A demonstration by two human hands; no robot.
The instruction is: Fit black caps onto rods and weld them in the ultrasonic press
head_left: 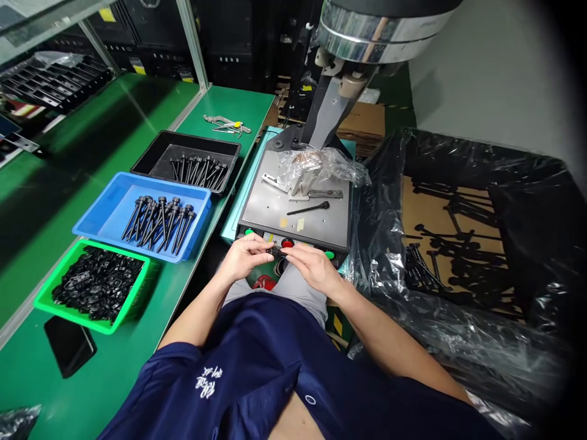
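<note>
Close in front of my body, my left hand (245, 258) pinches a small black part (276, 251) between thumb and fingers. From the other side my right hand (315, 267) meets the same part with its fingertips held together. Most of the part is covered by fingers, so its exact shape cannot be made out. Just beyond the hands is the machine's front edge with a red button (287, 243) and green buttons (329, 255). A black rod with a thicker head (308, 208) lies on the grey machine plate (263, 214).
Left on the green bench (158, 299) stand a black tray (151, 153) and blue tray (103, 205) of black rods, a green bin (42, 299) of small black pieces, and a phone (68, 345). A plastic-lined box (380, 244) holding rods is right; the machine head (380, 36) overhangs.
</note>
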